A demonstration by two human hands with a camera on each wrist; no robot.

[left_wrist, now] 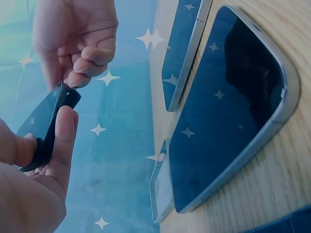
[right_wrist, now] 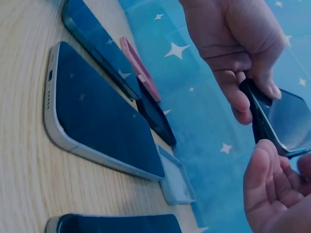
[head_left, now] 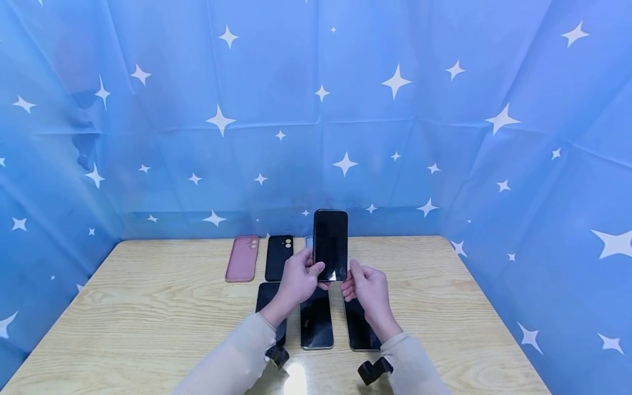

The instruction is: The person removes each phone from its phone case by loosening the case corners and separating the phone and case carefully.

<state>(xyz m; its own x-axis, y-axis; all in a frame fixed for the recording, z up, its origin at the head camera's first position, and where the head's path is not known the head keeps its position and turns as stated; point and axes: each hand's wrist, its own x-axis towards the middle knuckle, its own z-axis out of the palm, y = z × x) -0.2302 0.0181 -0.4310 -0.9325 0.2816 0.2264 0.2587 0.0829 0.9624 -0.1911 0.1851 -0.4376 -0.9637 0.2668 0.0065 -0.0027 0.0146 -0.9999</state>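
Observation:
A smartphone stands upright, screen toward me, with what looks like a black phone case along its edge. My left hand holds its lower left part, thumb on the front and fingers behind. At the lower right corner, my right hand pinches the edge between thumb and curled fingers. How fully the case sits round the phone cannot be told. Below the hands lie a left phone, a middle phone and a right phone, dark screens up, partly covered by the arms.
Along the table's back lie a pink case, a black case and a light blue case, the last mostly hidden behind the held phone in the head view. A blue star-patterned curtain hangs behind the table.

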